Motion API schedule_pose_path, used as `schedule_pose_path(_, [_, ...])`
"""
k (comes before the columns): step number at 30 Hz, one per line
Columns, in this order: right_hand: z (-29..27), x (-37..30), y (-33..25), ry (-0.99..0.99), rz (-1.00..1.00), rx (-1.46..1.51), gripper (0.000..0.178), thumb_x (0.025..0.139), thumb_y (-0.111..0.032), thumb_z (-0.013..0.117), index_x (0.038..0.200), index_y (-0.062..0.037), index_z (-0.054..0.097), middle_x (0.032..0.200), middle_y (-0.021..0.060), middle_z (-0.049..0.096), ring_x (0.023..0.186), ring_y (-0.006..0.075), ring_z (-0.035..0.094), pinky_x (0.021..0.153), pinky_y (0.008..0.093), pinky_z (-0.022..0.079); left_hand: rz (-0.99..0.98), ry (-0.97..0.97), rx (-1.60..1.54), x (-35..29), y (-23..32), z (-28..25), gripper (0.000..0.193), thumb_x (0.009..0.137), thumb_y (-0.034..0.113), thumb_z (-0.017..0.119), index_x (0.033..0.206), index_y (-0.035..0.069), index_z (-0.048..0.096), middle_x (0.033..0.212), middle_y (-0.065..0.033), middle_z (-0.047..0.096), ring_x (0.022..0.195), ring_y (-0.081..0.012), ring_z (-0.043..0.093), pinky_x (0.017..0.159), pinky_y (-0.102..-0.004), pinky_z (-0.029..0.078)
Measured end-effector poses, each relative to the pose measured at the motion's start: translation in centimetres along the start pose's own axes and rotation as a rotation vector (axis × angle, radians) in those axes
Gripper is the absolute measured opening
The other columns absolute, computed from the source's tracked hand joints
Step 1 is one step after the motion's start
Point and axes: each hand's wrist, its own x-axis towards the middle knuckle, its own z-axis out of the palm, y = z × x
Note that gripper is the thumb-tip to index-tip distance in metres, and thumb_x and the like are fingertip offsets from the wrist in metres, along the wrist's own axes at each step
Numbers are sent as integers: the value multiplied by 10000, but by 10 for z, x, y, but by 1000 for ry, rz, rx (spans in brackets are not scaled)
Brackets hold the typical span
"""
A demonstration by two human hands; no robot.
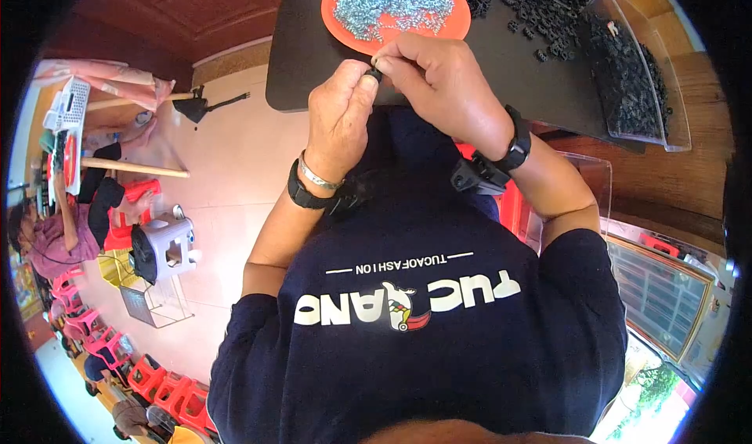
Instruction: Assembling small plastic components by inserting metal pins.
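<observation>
Above the dark tabletop [313,60], just before the round orange plastic plate [338,23] of small silvery screws [392,4], the left hand [338,119] and right hand [439,84] meet, fingers pinched together on a small black plastic part [374,74].

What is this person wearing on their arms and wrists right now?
Both forearms are bare below the short sleeves of a dark navy T-shirt. The left hand has a black wristband and a thin silver bangle at its wrist. The right hand has a black band with a black device clipped beside it.
</observation>
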Motion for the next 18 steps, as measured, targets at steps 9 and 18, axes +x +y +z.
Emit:
schedule_pose_path(9, [13, -5, -4, 248, -151, -196, 76, 809, -97, 583, 790, -24, 587, 747, 148, 618, 672, 321, 615, 583, 385, 494, -5, 105, 105, 1, 10, 11, 131, 874, 109, 494, 817, -9, 504, 661, -199, 483, 572, -323, 503, 540, -360, 401])
schedule_pose_path(18, [12, -5, 4, 191, -190, -64, 154, 797, -94, 601, 926, -11, 606, 776, 143, 617, 713, 317, 627, 624, 370, 507, -117, 116, -151, 1, 9, 10, 151, 902, 110, 482, 856, -13, 557, 665, -42, 511, 591, -94, 474, 536, -257, 391])
